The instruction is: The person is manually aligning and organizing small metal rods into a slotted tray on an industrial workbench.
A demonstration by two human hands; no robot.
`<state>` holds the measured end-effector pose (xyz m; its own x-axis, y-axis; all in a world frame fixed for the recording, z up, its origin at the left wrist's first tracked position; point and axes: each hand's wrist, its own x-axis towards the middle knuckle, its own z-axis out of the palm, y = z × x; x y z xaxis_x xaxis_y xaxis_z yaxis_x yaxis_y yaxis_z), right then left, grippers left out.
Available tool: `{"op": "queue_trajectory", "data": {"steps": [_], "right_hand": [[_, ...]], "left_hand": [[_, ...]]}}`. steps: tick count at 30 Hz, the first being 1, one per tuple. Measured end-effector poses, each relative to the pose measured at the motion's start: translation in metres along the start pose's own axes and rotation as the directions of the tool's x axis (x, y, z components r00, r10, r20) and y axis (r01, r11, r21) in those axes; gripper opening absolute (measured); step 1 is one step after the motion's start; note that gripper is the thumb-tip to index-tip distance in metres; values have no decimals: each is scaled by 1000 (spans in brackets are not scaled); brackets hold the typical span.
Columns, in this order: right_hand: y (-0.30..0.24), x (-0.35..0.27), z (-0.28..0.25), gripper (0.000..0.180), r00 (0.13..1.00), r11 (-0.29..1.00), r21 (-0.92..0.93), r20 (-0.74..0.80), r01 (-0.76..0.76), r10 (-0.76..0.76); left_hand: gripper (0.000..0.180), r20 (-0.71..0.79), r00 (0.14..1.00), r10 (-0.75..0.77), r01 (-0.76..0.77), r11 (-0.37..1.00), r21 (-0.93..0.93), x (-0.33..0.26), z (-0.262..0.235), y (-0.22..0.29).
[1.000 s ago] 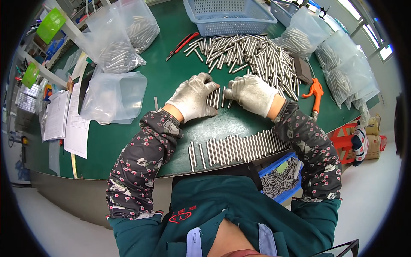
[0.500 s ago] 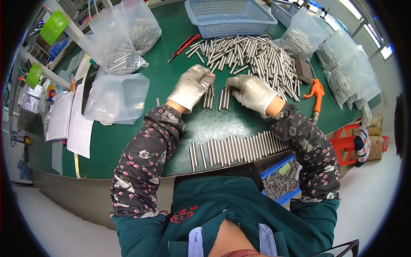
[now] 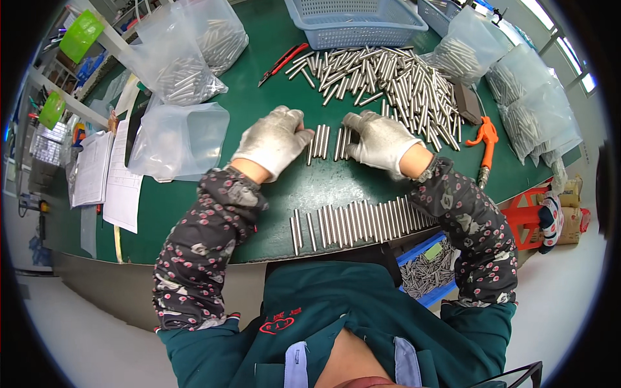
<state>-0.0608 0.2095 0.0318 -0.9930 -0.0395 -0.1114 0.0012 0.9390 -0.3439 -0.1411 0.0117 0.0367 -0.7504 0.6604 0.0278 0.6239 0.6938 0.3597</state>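
Observation:
My left hand (image 3: 273, 139), in a whitish work glove, is curled beside a small group of steel pins (image 3: 319, 142) lying side by side. Its thumb is close to the leftmost pin, and the fingertips are hidden, so whatever they hold cannot be seen. Across a narrow gap lies a second small group of pins (image 3: 340, 143). The gloved right hand (image 3: 383, 141) is closed at that group's right side, its fingers against the pins and partly covering them. Nearer to me, a long row of steel pins (image 3: 352, 224) lies along the table edge.
Beyond my hands is a heap of loose pins (image 3: 388, 77) before a blue basket (image 3: 356, 40). A red cutter (image 3: 283, 63), a brown block (image 3: 467, 103) and an orange air gun (image 3: 485, 139) flank it. Pin-filled bags (image 3: 187, 77) stand left; more lie right.
My left hand has moved left and slightly down, off the left group of pins, which now shows more fully. The right hand has stayed near the right group, its fingers now lower over it.

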Motion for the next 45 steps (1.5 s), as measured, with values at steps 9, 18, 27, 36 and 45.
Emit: {"op": "queue_trajectory", "data": {"steps": [9, 18, 27, 36, 45], "right_hand": [[-1, -1, -5, 78, 987, 986, -44, -5, 161, -162], [-12, 10, -2, 62, 993, 994, -15, 53, 110, -109], [-17, 15, -13, 77, 989, 993, -118, 149, -7, 24], [-52, 25, 12, 56, 993, 996, 16, 87, 83, -84], [-108, 36, 34, 32, 957, 984, 61, 230, 165, -175]], "left_hand": [[65, 352, 898, -266, 178, 948, 262, -90, -39, -19], [36, -8, 987, -158, 158, 986, 58, -45, 2, -40], [82, 220, 956, 194, -183, 981, -67, 1, 9, 10], [61, 100, 985, 140, -122, 979, -166, -15, 15, -14], [57, 44, 997, 59, -53, 990, -129, -86, -8, -45]]}}
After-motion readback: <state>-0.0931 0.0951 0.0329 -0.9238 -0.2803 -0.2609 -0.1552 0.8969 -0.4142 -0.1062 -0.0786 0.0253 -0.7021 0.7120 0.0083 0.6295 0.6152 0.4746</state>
